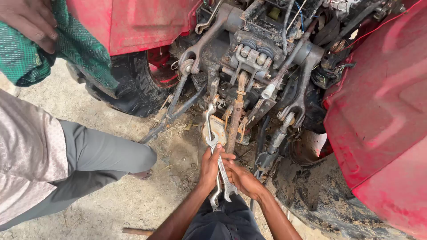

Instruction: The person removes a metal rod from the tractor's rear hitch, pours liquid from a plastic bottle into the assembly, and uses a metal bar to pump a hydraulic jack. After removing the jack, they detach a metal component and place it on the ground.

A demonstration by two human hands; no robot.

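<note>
Wrenches [220, 166] clamped in left hand [210, 165] and right hand [240, 178] below rusty link rod [235, 120].

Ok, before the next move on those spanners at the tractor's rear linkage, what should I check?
1. Left hand on a spanner: ok, fingers wrapped round its shank.
2. Right hand on the spanners: ok, it clasps them from the right.
3. Upper spanner head seated on a fitting: cannot tell, the head lies against the rusty centre rod and bracket.
4. Second spanner position: ok, held alongside the first, open jaw pointing down.
5. Bystander's leg: ok, left of the linkage, apart from both hands.
6. Hoses and wires above: ok, away from the spanners.
</note>
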